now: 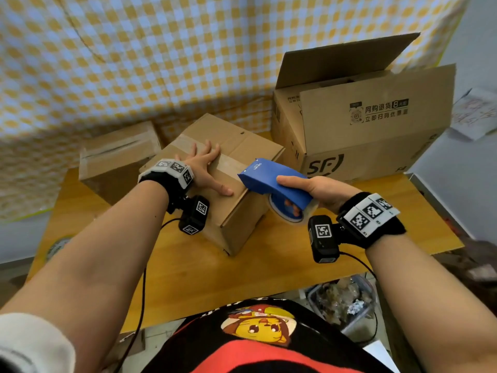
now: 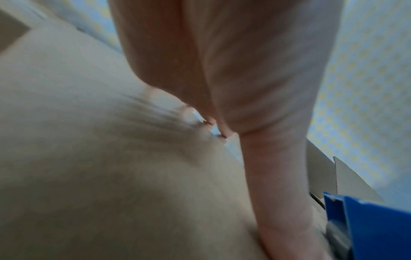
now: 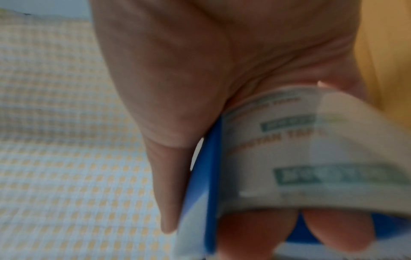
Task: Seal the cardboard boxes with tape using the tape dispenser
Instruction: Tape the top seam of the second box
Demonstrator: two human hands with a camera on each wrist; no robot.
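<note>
A closed cardboard box (image 1: 242,211) stands in the middle of the wooden table, with a strip of clear tape (image 1: 228,162) along its top seam. My left hand (image 1: 204,168) lies flat on the box top (image 2: 89,158), fingers spread and straight. My right hand (image 1: 314,192) grips the blue tape dispenser (image 1: 274,181), thumb on top and fingers through the tape roll (image 1: 287,214). The dispenser's front end sits at the right edge of the box top, over the tape strip. In the right wrist view the thumb presses the blue dispenser (image 3: 209,176) beside the printed tape roll (image 3: 311,158).
A large open SF box (image 1: 376,125) with raised flaps stands at the back right. A smaller taped box (image 1: 118,157) sits at the back left. A yellow checked cloth (image 1: 134,63) hangs behind. The table's front edge (image 1: 242,305) is near my body, with a bin below.
</note>
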